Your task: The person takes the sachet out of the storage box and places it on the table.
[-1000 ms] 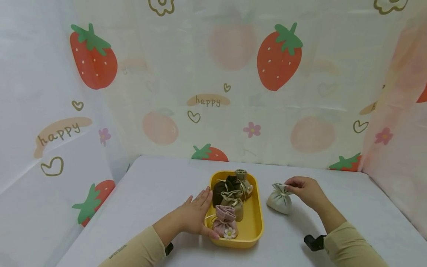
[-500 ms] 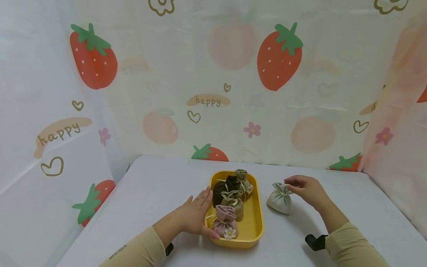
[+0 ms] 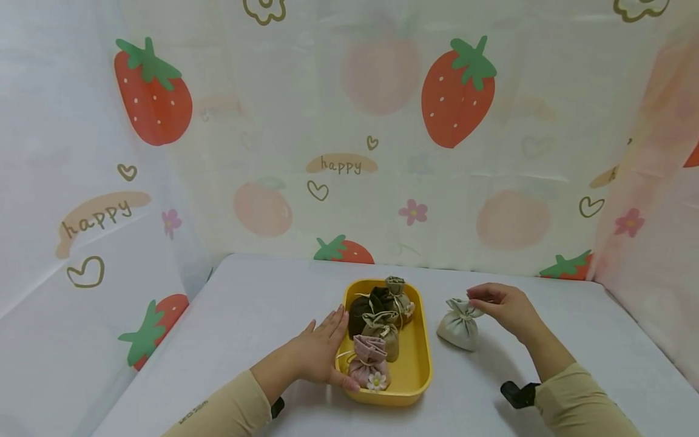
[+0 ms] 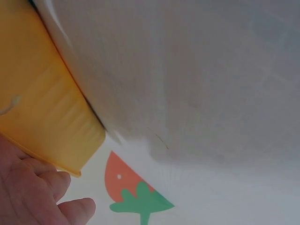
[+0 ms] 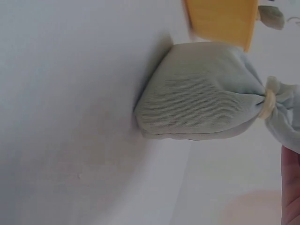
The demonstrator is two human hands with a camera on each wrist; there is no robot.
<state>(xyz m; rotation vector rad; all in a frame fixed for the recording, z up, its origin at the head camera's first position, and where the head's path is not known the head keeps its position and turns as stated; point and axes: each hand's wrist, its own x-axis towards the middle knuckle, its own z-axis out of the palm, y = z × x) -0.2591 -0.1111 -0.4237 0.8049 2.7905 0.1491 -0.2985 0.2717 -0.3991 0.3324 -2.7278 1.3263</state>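
2 forearms (image 3: 232,397) stretched forward, left fingers (image 3: 332,325) straight, thumb (image 3: 344,380) spread, right fingers (image 3: 485,292) pinched

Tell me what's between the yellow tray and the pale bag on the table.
Only bare white tabletop lies between the yellow tray and the pale bag; the head view shows it.

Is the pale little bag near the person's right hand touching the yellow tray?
Apart. The head view shows it: a bare strip of white tabletop lies between the pale bag and the yellow tray.
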